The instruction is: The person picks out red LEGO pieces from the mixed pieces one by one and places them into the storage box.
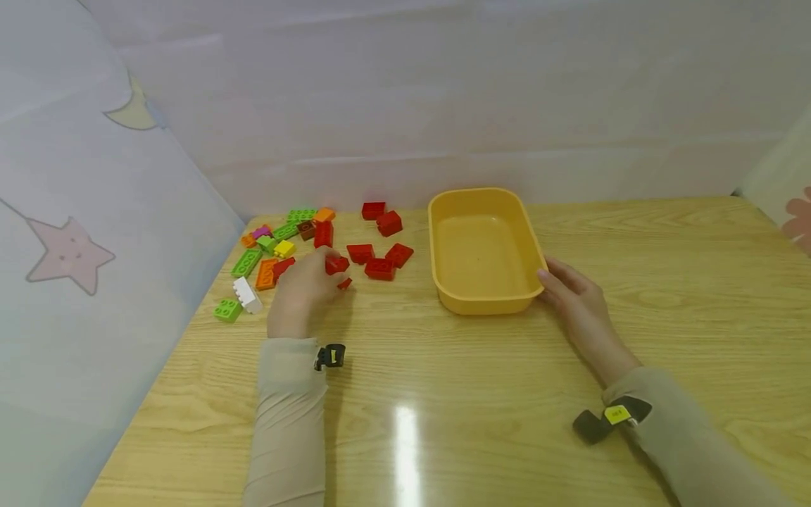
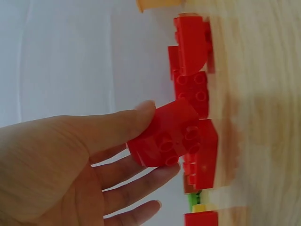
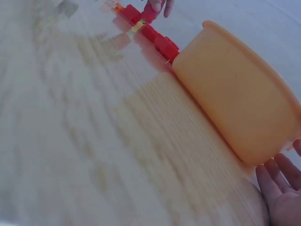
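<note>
I've got the L hand (image 1: 304,289) pinching a rounded red brick (image 2: 171,134), thumb vs fingertips, gap approx one brick wide; lowest finger's free. Brick looks just clear of the wood, studs toward the wrist cam. I'd keep the squeeze light, thumb flat on the smooth side, & raise it straight up, bc neighbours are tight: a red brick (image 1: 323,234) just beyond the grip, three red bricks (image 1: 380,269) near on its R, two more red bricks (image 1: 389,223) past those. Left of the grip: white brick (image 1: 247,294), yellow brick (image 1: 284,249), orange brick (image 1: 266,274), assorted greens (image 1: 227,310); best keep the wrist off them. Well R of the pinch is the yellow-orange tub (image 1: 484,306), nothing in it. My R hand (image 1: 578,304) is loose at its near R corner, fingers nearly straight vs the outer wall, thumb at the rim; steady pressure there, no shoving, imo. Table (image 1: 481,394) runs under it all.
</note>
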The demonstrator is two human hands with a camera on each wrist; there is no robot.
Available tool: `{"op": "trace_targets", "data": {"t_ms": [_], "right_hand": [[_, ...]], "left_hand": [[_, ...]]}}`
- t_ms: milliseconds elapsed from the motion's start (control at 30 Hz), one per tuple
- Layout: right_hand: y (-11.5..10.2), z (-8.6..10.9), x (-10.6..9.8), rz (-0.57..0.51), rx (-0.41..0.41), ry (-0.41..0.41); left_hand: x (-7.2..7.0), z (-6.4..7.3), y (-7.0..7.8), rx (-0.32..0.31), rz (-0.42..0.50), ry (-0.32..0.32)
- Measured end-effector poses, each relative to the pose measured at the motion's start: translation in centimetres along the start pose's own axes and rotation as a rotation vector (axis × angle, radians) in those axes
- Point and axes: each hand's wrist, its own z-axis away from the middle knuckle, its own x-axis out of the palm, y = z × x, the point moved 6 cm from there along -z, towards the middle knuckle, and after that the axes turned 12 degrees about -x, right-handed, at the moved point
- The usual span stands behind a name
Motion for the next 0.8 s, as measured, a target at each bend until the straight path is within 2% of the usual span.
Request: {"op": "trace_targets", "data": {"t_ms": [167,300,500,633,800], "right_hand": [[0.0,0.0,0.0,0.016,-0.004,-0.005],[0.0,0.1,-0.2,0.041,-0.021,-0.019],[0.2,0.3,-0.4,0.086,-0.012,-0.034],[0.3,0.4,-0.5,0.107,-0.002,-0.039],[0.2,0.4,-0.5,0.110,-0.005,-0.042]], "left_hand": [[-1.4,0.4,1.0,0.070,0.042,0.093],[-1.7,0.7,2.2,0.123,0.114,0.154],[-1.2,1.0,3.9,0.182,0.185,0.238],[-0.6,1.1,5.3,0.223,0.194,0.278],[0.3,1.7,7.7,0.303,0.179,0.303]]}}
